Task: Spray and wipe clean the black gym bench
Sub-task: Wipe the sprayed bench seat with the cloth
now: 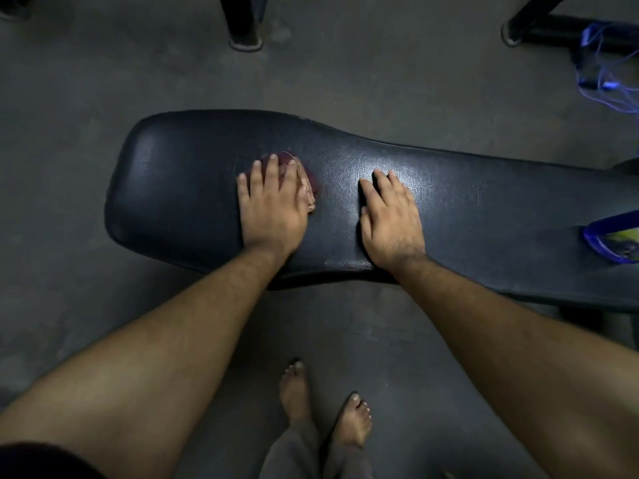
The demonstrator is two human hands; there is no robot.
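Pressing cloth [304,178] on bench [179,188]; left hand [273,209] flat.

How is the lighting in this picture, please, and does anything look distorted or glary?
Head view: dim overall; soft glare on the black bench beside the right hand; wide-angle lens stretches both forearms; the cloth under the left hand looks slightly blurred.

No text, brand, number or sign can be read anywhere in the frame; the blue and yellow packet [615,242] at the right edge, lying on the black counter [193,202], carries printing on its face, but it is too small and blurred to make out
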